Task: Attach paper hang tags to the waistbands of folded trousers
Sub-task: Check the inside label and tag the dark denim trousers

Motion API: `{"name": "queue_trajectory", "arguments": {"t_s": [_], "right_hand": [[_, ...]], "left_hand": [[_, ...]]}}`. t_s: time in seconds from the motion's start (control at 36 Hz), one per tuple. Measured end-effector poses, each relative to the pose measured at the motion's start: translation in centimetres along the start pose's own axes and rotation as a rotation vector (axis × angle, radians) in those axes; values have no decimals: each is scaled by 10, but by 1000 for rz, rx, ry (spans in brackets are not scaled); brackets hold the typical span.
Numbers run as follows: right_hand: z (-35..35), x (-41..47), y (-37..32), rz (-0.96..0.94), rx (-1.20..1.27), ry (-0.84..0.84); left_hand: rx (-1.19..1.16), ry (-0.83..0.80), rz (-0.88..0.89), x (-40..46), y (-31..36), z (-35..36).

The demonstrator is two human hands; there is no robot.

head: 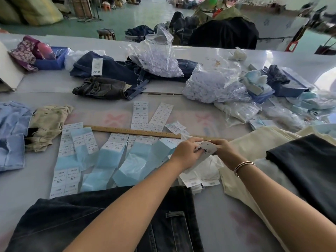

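Both my hands meet over the table's middle and hold one white paper hang tag (206,150) with black handwriting on it. My left hand (187,151) pinches its left side; my right hand (225,151), a bangle on the wrist, pinches its right side. Under them lies a pile of white hang tags (203,177). Folded dark denim trousers (112,220) lie at the near edge beneath my left forearm, a belt loop showing. Cream trousers (254,148) and a dark folded pair (309,166) lie to the right.
Strips of printed stickers on blue backing (101,157) spread left of my hands, behind them a wooden ruler (134,131). Clear bags of small parts (205,82) and more jeans (109,70) lie further back. Light blue and beige garments (27,128) sit at left.
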State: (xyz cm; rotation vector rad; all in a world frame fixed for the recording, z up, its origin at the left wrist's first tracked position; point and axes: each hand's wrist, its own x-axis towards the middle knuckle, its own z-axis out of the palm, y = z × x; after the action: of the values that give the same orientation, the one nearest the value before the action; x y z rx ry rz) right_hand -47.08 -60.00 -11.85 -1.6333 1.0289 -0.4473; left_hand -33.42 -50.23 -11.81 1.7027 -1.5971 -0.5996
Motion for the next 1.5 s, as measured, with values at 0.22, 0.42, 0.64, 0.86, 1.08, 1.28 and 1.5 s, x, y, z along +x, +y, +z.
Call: {"name": "queue_trajectory", "arguments": {"t_s": [0.22, 0.42, 0.64, 0.86, 1.08, 1.28, 1.5], "right_hand": [[5, 3, -3, 69, -15, -34], [13, 5, -2, 85, -9, 2], [9, 9, 4, 73, 86, 169], [9, 7, 38, -152, -858, -44], [16, -4, 36, -164, -937, 57], [49, -17, 33, -294, -911, 132], [67, -6, 33, -322, -983, 258]], "left_hand": [[285, 21, 182, -3, -13, 7], [541, 131, 184, -9, -14, 13], [238, 170, 133, -19, -23, 5], [-628, 198, -403, -24, -13, -22], [-841, 287, -405, -47, -21, -60], [-722, 189, -397, -57, -17, -64], [-710, 169, -354, -55, 1, -62]]}}
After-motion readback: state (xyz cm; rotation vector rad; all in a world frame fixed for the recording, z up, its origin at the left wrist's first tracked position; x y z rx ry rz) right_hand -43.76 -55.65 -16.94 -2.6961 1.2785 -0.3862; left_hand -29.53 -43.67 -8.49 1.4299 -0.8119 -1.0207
